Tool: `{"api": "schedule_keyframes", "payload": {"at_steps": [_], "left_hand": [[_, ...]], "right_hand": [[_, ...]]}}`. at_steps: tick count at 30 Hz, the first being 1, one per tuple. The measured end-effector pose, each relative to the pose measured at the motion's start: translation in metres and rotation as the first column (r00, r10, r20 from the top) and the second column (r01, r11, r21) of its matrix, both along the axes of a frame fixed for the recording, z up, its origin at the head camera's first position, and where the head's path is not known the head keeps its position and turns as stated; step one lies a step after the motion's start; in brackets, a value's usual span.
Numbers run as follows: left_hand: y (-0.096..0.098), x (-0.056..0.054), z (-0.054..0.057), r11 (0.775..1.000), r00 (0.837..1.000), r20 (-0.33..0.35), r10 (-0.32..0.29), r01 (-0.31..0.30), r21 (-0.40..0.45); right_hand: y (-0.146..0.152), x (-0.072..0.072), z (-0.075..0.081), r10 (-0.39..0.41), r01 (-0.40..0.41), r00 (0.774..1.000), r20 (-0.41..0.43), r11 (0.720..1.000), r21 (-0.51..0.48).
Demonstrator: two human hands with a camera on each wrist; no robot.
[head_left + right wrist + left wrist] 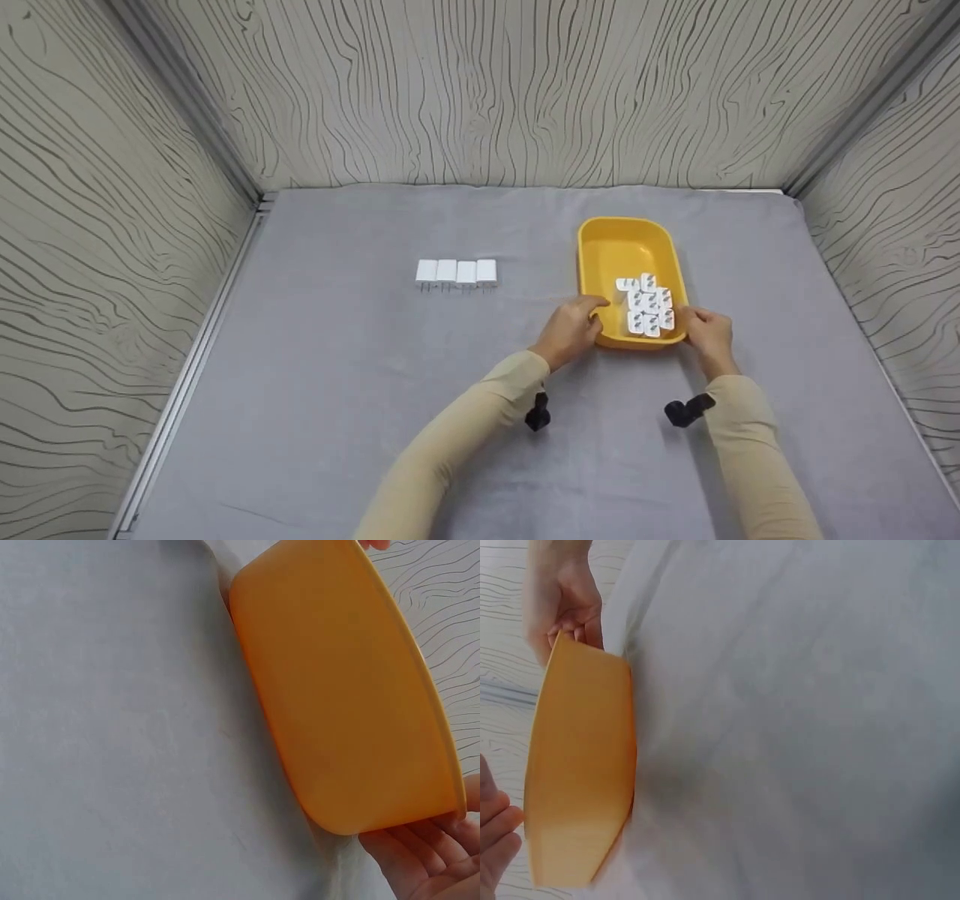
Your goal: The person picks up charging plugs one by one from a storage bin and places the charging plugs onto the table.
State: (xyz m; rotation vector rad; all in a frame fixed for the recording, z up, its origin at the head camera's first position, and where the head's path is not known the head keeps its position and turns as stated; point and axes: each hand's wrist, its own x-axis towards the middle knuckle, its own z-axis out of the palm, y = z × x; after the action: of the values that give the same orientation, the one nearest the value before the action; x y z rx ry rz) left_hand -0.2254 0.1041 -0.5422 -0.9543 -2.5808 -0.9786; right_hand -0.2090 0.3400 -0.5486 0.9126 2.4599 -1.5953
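Head view: over on the counter, the left hand and right hand each pinch the yellow tray by opposite sides of its near end. White chargers crowd that end, prongs up; I'd worry an uneven tug could topple them into the bare space beyond.

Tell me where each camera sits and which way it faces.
Head: on the head, looks forward and down at the yellow tray and white plugs; left hand, right hand, sleeves show.
Left wrist: on that wrist, facing the tray's outside; both hands partly show.
Right wrist: on that wrist, facing the tray's outside; both hands partly show.
Wrist views share tray and cloth.
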Motion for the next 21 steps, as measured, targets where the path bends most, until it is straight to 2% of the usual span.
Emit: {"api": "schedule_keyframes", "payload": {"at_steps": [9, 12, 21], "left_hand": [[0.023, 0.01, 0.003, 0.999, 0.999, 0.05, -0.017, 0.019, -0.031], [0.031, 0.013, 0.005, 0.999, 0.996, 0.091, -0.008, 0.013, -0.049], [0.047, 0.018, 0.01, 0.993, 0.979, 0.18, 0.095, -0.081, -0.083]], "right_hand": [[0.0, -0.001, -0.001, -0.032, 0.032, 0.999, -0.015, 0.998, -0.051], [0.0, -0.001, 0.0, -0.029, 0.028, 1.0, -0.008, 0.998, -0.06], [-0.001, -0.001, 0.002, -0.016, 0.016, 0.999, 0.038, 1.0, -0.012]]}}
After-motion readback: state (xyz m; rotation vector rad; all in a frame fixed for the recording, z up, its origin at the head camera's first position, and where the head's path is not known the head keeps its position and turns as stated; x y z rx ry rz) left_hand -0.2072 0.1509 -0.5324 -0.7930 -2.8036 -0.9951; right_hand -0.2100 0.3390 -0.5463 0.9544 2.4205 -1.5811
